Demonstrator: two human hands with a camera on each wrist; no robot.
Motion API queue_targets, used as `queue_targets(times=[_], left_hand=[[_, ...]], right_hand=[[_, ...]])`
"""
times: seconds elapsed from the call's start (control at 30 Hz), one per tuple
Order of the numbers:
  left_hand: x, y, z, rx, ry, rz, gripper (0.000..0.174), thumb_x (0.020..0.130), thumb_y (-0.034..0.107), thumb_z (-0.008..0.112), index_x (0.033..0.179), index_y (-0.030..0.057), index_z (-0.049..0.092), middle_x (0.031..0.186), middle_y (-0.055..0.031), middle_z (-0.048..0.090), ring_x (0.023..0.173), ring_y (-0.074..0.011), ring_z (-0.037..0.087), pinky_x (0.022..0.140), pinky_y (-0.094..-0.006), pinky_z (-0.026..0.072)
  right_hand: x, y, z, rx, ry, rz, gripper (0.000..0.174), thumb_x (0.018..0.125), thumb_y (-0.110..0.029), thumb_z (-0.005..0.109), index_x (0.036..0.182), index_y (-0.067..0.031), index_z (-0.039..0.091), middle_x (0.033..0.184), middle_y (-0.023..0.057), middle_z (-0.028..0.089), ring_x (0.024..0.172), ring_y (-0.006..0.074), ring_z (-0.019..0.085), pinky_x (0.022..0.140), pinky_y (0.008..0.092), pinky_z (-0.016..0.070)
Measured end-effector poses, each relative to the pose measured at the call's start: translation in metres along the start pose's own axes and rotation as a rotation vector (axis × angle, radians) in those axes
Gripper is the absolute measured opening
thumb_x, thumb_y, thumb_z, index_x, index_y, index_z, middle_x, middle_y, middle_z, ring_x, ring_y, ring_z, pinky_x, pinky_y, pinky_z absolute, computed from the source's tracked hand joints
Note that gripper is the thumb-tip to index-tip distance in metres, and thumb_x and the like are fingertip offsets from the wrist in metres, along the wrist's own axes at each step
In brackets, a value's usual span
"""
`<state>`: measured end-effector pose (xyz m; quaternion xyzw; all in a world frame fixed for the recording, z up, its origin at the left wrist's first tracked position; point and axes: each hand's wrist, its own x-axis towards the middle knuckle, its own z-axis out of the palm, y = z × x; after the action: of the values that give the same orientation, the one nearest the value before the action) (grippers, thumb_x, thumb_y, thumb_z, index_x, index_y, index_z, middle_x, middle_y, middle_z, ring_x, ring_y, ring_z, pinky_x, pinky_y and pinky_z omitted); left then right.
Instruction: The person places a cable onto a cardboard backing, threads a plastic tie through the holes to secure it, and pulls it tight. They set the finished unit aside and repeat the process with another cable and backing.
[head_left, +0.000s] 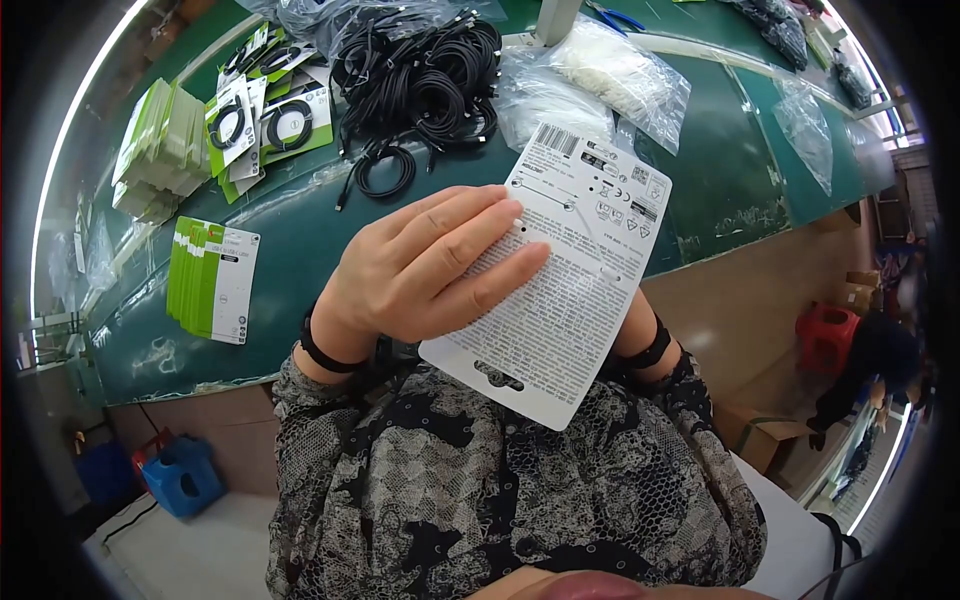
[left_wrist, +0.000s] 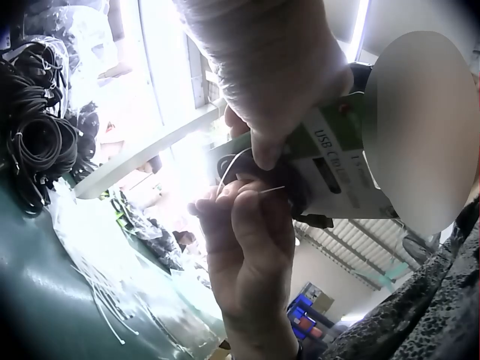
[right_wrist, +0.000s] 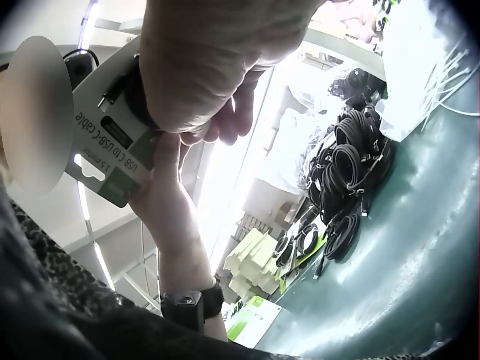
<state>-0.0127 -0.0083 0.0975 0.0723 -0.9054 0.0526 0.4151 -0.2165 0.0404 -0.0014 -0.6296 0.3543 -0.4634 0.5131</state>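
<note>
A printed card [head_left: 570,290] is tilted in front of the torso, its text-covered back facing the head camera. My left hand [head_left: 430,260] grips its side, fingers across the back and thumb on the front. On the card's front [right_wrist: 112,127], a black cable [right_wrist: 135,94] lies partly hidden under my right hand [right_wrist: 217,67]. In the left wrist view my right hand [left_wrist: 255,247] pinches a thin white tie [left_wrist: 271,189] beside the cable. From the head camera, the card hides most of the right hand; its wrist shows.
A pile of black cables [head_left: 420,80] lies on the green table [head_left: 300,220]. Left of it are carded cables [head_left: 290,125], a stack of cards [head_left: 165,150] and fanned green-and-white cards [head_left: 210,280]. Bags of white ties [head_left: 610,80] lie behind the held card.
</note>
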Motion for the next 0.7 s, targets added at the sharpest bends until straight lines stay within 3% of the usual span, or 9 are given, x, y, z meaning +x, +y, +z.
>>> queue_targets(times=[0.7], left_hand=[[0.003, 0.009, -0.012, -0.012, -0.127, 0.022, 0.029, 0.075, 0.012, 0.066, 0.104, 0.0074, 0.063, 0.104, -0.0118, 0.064, 0.096, -0.0274, 0.064, 0.082, -0.0357, 0.0559]], right_hand=[[-0.003, -0.035, 0.000, -0.159, -0.161, -0.190, 0.055, 0.081, -0.022, 0.069, 0.131, -0.0108, 0.049, 0.136, 0.0096, 0.047, 0.127, 0.0273, 0.043, 0.106, 0.0403, 0.0311]])
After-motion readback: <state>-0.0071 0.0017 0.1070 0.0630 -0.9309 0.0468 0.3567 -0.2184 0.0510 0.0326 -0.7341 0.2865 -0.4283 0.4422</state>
